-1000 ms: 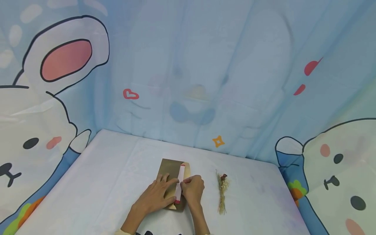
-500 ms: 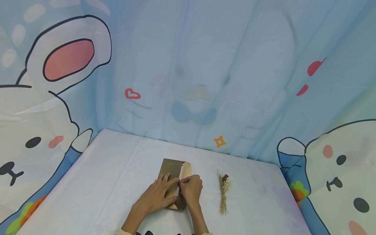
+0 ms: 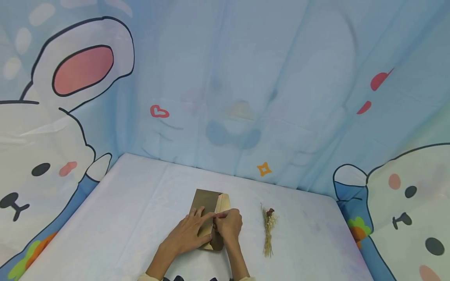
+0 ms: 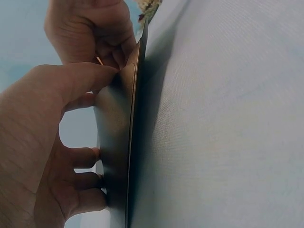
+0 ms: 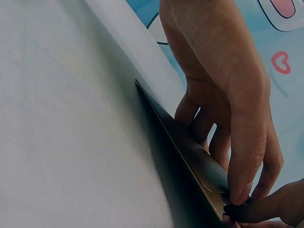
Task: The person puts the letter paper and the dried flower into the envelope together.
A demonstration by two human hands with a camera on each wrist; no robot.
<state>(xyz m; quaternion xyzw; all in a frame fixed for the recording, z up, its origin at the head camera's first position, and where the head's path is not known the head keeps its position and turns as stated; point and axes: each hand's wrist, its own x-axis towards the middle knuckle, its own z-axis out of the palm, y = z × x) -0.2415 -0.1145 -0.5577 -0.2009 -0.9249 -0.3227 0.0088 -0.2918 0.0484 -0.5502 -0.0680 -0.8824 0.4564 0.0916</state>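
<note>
A brown envelope (image 3: 206, 200) lies on the white-covered table, its pale flap (image 3: 225, 201) folded out to the right. My left hand (image 3: 185, 231) rests across it with spread fingers; in the left wrist view, several fingertips press on the envelope (image 4: 116, 123) and the thumb lies at its mouth. My right hand (image 3: 229, 224) is at the mouth with curled fingers, pinching the edge of a white paper with red ends. Only a thin strip of the paper (image 3: 218, 203) shows beside the flap. In the right wrist view, both hands' fingertips meet at the envelope (image 5: 190, 152).
A small bunch of dried flowers (image 3: 268, 234) with a dark red bloom lies on the table (image 3: 299, 234), right of the right hand. A blue cartoon-printed curtain (image 3: 228, 78) hangs behind the table and along both sides.
The white paper has slid left into the envelope, from a wide band to a thin strip. My right hand has shifted slightly left with it; the left hand has stayed on the envelope.
</note>
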